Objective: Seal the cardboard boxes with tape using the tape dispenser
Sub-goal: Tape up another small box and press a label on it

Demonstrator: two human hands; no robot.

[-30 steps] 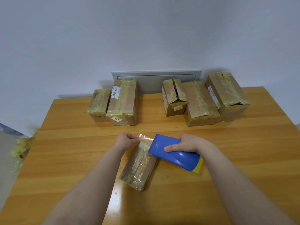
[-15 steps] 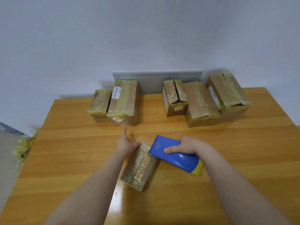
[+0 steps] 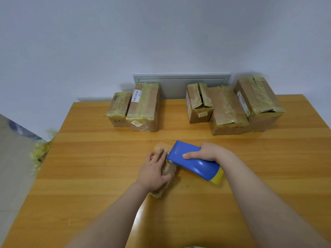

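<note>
Well, from the head view, the small box (image 3: 168, 169) lies mid-table under the left hand (image 3: 154, 171), whose fingers lie flat and press down on top of it rather than curl round it. The right hand (image 3: 206, 152) is wrapped round the blue tape dispenser (image 3: 195, 165), whose mouth sits at the box's far right corner, just beside the left fingertips. A loose tongue of tape (image 3: 162, 146) juts past the box's far end. That tongue looks likely to fold on itself or stick to the table (image 3: 107, 158) if the pull goes slack. The box looks light, so a hard tug might twist it out from under a flat palm, and the cutting edge is close to those fingers. There is bare wood on every side, with the table edges well off. Two boxes (image 3: 143, 108) and three boxes (image 3: 227, 108) stand well apart along the back.
</note>
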